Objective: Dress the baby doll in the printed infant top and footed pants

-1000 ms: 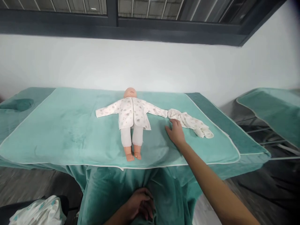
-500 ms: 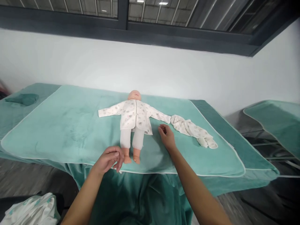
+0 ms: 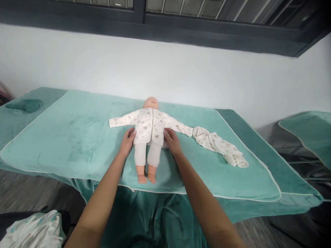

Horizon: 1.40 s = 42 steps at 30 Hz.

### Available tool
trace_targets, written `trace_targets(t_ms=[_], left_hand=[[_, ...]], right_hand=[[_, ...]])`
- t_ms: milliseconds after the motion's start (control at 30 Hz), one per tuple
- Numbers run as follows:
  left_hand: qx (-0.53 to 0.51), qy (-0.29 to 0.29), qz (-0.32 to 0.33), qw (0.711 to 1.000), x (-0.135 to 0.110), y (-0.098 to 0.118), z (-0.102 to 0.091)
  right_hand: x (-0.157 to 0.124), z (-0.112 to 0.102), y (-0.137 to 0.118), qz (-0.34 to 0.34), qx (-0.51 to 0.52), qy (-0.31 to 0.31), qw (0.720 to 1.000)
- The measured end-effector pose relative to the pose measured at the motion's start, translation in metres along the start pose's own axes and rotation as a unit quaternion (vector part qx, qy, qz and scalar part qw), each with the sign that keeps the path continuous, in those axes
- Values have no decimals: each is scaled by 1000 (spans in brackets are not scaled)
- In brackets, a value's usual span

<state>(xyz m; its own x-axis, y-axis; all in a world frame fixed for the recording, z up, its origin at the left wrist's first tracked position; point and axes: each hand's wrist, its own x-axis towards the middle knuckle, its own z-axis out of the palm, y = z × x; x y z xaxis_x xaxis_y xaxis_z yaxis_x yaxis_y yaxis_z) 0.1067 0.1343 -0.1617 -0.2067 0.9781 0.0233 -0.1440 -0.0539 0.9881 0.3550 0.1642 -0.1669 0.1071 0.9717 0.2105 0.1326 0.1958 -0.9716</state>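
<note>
A baby doll (image 3: 151,103) lies on its back on the green mat, its head toward the wall. It wears a white printed jacket (image 3: 144,125) and white trousers (image 3: 140,154); its feet are bare. The jacket's sleeves stretch out to both sides. My left hand (image 3: 127,141) is at the jacket's left edge by the doll's waist, fingers closed against the cloth. On the opposite side, my right hand (image 3: 172,140) pinches the jacket's right edge between thumb and fingers. Some fingertips are hidden by the cloth.
A crumpled white printed garment (image 3: 219,144) lies beside the right sleeve's cuff. The green mat (image 3: 77,137) covers the table, with its white-piped edge near me. A patterned cloth bundle (image 3: 36,229) sits low at left. Another green-covered surface (image 3: 307,127) stands at right.
Both hands have moved up to the jacket's sides: my left from beside the feet, my right inward from the mat. The right side of the jacket's hem now lies closer to the body.
</note>
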Motion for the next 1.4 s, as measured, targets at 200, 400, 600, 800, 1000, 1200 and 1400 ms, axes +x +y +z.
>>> trace_targets(t_ms=[200,400,600,800,1000,1200,1400], left_hand=[[-124,-79,6,989,24,5,10],[-162,-49,25,985,66,-6,32],[-152,36,34,987,83,-19,35],[11,126,100,987,71,-22,25],[50,116,95,987,49,-17,15],[96,73,83,989,16,-12,3],[118,18,55,991,-23,-12,-10]], right_hand=[[21,28,5,-4,64,8,998],[30,27,3,-25,138,-13,990],[29,28,6,-15,109,27,994],[13,26,3,-8,-117,60,991],[-1,-14,0,-51,-268,-7,962],[3,-111,-9,-53,-483,54,873],[-5,-160,-18,-5,-701,3,713]])
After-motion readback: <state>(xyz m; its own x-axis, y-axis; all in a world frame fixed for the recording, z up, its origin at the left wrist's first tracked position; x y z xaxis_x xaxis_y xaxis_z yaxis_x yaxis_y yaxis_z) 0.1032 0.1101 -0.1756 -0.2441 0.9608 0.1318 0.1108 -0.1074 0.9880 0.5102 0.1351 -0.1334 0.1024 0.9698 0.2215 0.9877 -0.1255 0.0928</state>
